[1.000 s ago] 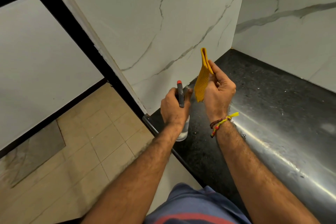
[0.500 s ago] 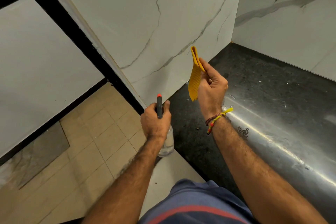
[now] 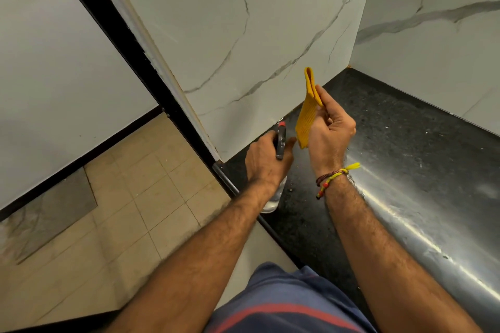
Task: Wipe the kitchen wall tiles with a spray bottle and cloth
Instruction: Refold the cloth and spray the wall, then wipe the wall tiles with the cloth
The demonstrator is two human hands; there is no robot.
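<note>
Yellow cloth (image 3: pixel 307 113) is pinched upright in the right hand (image 3: pixel 328 134) mid-frame; the left hand (image 3: pixel 266 161) grips the spray bottle (image 3: pixel 280 140), seemingly above the black counter (image 3: pixel 392 138).

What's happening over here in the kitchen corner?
A person is getting set to clean the marble-look wall tiles. The left hand grips a clear spray bottle with a red-tipped nozzle pointing toward the wall. The right hand holds up a folded yellow cloth, pinched in the fingers and not touching the wall. Both hands hover above the end of the dark stone counter. No spray or wet patch shows on the tiles.
</note>
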